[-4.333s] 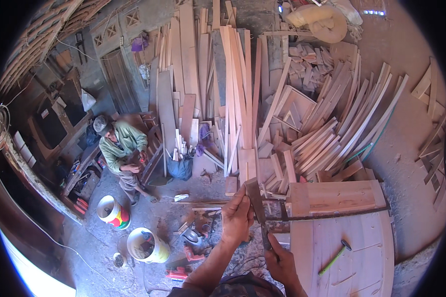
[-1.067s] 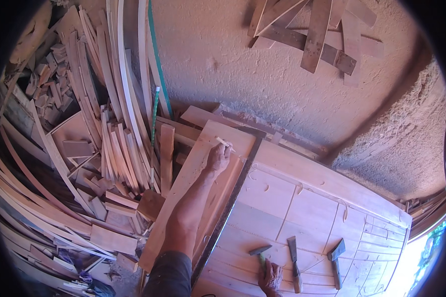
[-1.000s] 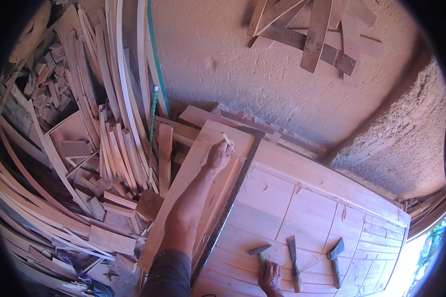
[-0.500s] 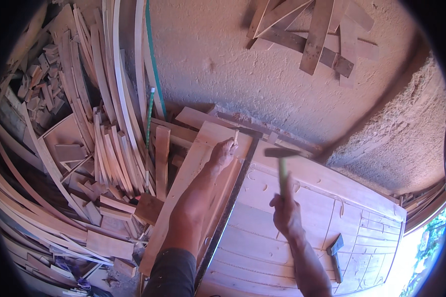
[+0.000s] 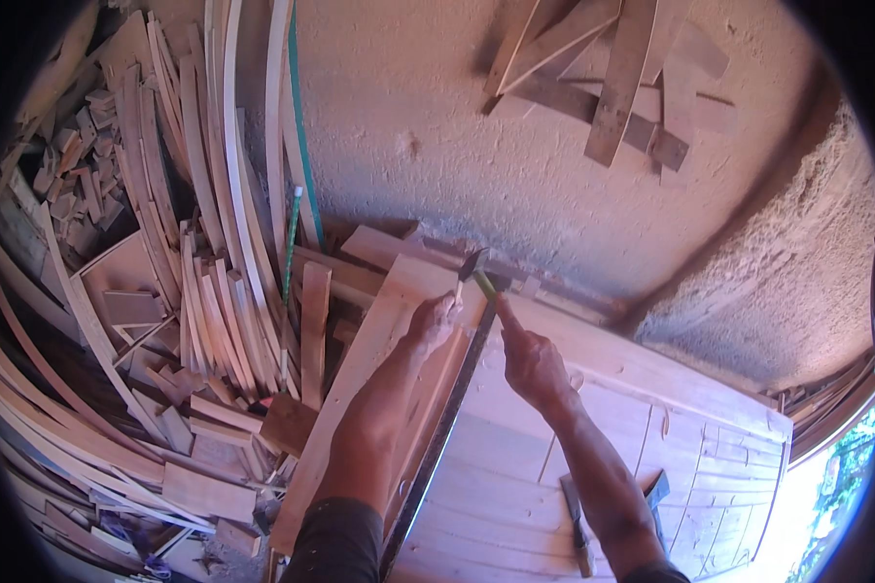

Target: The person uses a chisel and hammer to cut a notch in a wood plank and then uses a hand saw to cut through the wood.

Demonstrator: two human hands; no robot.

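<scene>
My left hand (image 5: 436,319) is closed round the light wooden handle of a small tool with a dark, pointed metal head (image 5: 472,263), near the far end of a long wooden beam (image 5: 355,389). My right hand (image 5: 535,364) grips a hammer by its yellow-green handle (image 5: 486,286). The hammer's dark head is beside the small tool's head; whether they touch cannot be made out. Under my right arm lies a wooden panel (image 5: 496,428) with grooves and curled shavings. A dark metal-edged strip (image 5: 437,457) runs between beam and panel.
Two dark-headed tools (image 5: 575,525) (image 5: 657,489) lie on the panel beside my right forearm. Stacked offcuts and long curved strips (image 5: 228,126) crowd the left side. A rough wall (image 5: 408,126) stands behind, with wooden templates (image 5: 617,97) hung on it.
My right hand has swung the hammer left and toward the far end of the beam, close to my left hand. The small tool's head has tilted upward. A second tool on the panel now shows.
</scene>
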